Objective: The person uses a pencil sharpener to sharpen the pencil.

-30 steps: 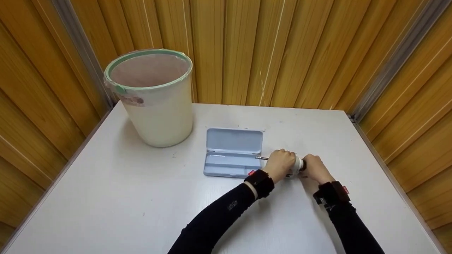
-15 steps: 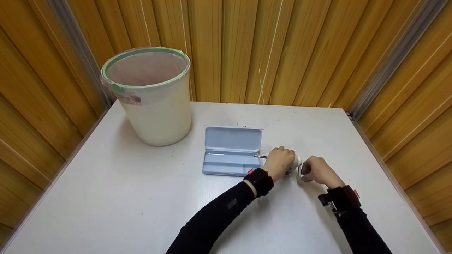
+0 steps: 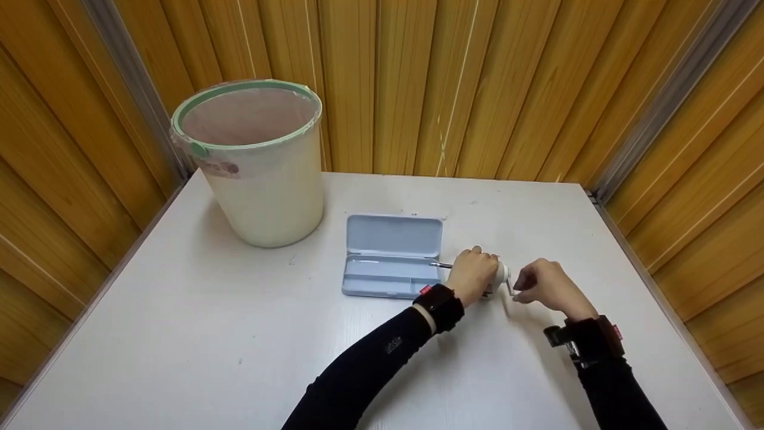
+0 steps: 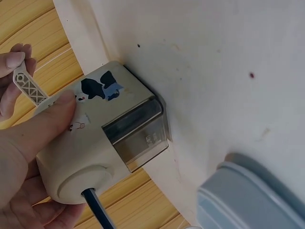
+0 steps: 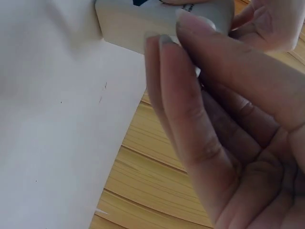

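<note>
Gripping the sharpener point(image 4: 95, 138) toward the worktop's point(image 3: 209, 334) right side, just right of the lid-up case point(image 3: 394, 235), the left hand point(image 3: 474, 275) steadies it while the right hand point(image 3: 549, 286) pinches the crank point(image 4: 31, 86) by its end. Sharpener could twist or slide if the left grip loosens during a turn; fingertips could slip off the narrow crank. Dark stick point(image 4: 97, 210) poking out left looks unheld, so might spin along or knock the case's right edge.
</note>
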A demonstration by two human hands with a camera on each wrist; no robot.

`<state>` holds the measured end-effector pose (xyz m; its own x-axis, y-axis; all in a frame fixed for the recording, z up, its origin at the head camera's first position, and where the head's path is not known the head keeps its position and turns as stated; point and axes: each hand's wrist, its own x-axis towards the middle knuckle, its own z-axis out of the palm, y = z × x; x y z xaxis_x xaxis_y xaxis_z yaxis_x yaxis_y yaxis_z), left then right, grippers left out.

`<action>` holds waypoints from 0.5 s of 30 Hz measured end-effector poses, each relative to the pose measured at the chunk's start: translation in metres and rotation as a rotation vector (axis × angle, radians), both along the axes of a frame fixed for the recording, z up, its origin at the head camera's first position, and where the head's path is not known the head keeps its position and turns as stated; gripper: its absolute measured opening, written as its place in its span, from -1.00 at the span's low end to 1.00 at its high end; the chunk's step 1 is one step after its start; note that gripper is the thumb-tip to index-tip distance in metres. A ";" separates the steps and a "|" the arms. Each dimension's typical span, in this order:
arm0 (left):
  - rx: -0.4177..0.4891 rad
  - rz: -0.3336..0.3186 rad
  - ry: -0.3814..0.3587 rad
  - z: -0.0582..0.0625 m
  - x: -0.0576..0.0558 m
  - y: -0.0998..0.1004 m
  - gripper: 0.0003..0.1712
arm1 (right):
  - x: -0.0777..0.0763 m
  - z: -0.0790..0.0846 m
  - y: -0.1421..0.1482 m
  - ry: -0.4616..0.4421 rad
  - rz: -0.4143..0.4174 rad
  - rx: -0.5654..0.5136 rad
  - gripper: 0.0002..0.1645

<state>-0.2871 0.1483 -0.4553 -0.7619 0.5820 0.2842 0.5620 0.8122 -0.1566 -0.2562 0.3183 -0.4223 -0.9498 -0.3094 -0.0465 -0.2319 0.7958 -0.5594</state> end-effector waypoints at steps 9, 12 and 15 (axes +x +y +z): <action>-0.018 0.028 -0.030 0.003 -0.003 0.002 -0.77 | -0.001 -0.004 0.006 0.097 -0.039 -0.071 -0.87; -0.019 0.028 -0.031 0.004 -0.004 0.002 -0.77 | 0.000 -0.005 0.007 0.120 -0.046 -0.085 -0.88; -0.016 0.024 -0.032 0.005 -0.004 0.002 -0.73 | 0.001 -0.007 0.007 0.147 -0.068 -0.103 -0.88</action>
<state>-0.2915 0.1502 -0.4506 -0.7842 0.5678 0.2501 0.5475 0.8229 -0.1518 -0.2556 0.3258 -0.4290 -0.9628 -0.2406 0.1230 -0.2651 0.7528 -0.6025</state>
